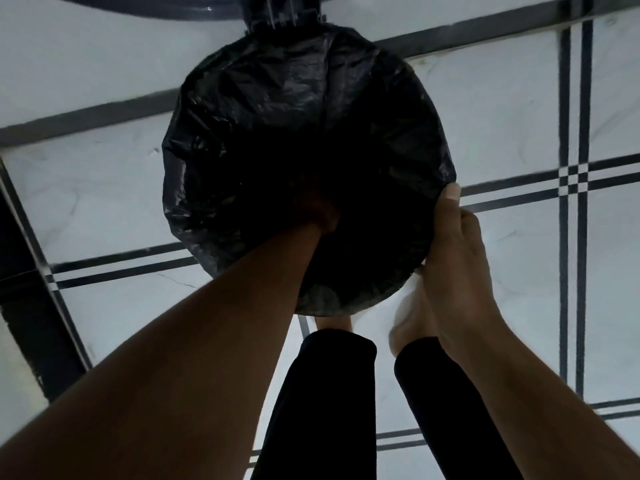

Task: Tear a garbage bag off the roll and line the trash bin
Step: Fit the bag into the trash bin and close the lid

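Note:
A round trash bin stands on the floor right below me, its mouth covered by a black garbage bag [277,98] whose edge is folded over the rim all around. My left hand [313,209] reaches deep into the bag; it is dark in there and the fingers are hidden. My right hand [457,244] grips the bag-covered rim at the bin's right side, thumb on top. The bin's open lid and hinge [284,12] show at the top edge. No roll is in view.
The floor [104,188] is pale tile with dark stripe lines. My legs in dark trousers [322,393] and bare feet stand just in front of the bin. A dark piece of furniture [31,323] runs along the left edge.

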